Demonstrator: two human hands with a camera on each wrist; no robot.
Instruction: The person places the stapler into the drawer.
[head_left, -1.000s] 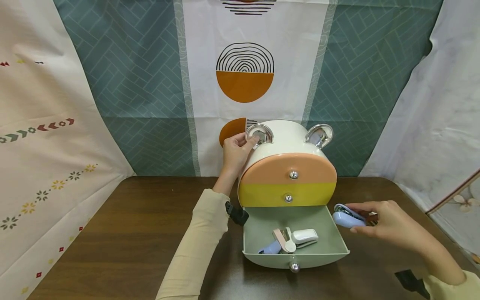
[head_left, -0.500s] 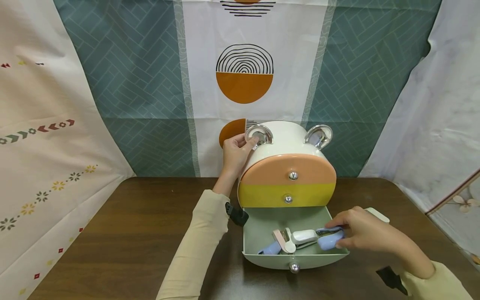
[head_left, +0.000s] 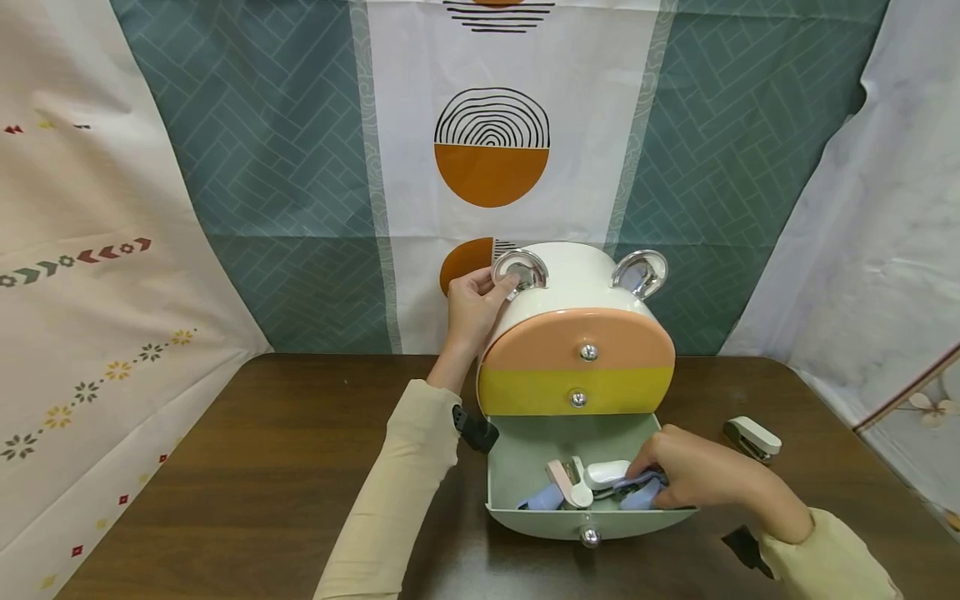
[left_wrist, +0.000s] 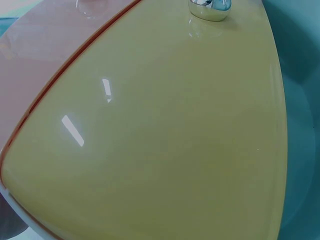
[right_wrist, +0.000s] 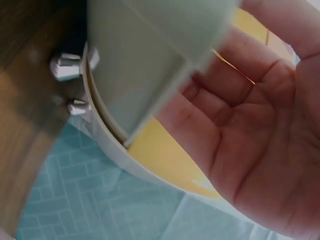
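In the head view, the left hand (head_left: 472,308) grips the silver ear (head_left: 537,268) at the top left of the white cabinet (head_left: 577,275), thumb in front and fingers behind, probably to steady it while the bottom drawer (head_left: 525,442) stands pulled out. The right hand (head_left: 708,471) reaches over that drawer's right edge and pinches a blue stapler (head_left: 640,498) between thumb and fingers, low inside near the front right corner. Beside it lies a white stapler (head_left: 606,474); towards the front left corner a pink and white piece (head_left: 558,477) lies against a blue piece (head_left: 545,498). A pale stapler (head_left: 754,436) sits apart on the surface (head_left: 247,467), near its right edge.

The left wrist view shows the yellow drawer front (left_wrist: 165,130) and its metal knob (left_wrist: 210,12); the left hand is out of sight there.

In the right wrist view the drawer's wall hides the right fingertips and what they pinch.

No brand, label or writing can be read.
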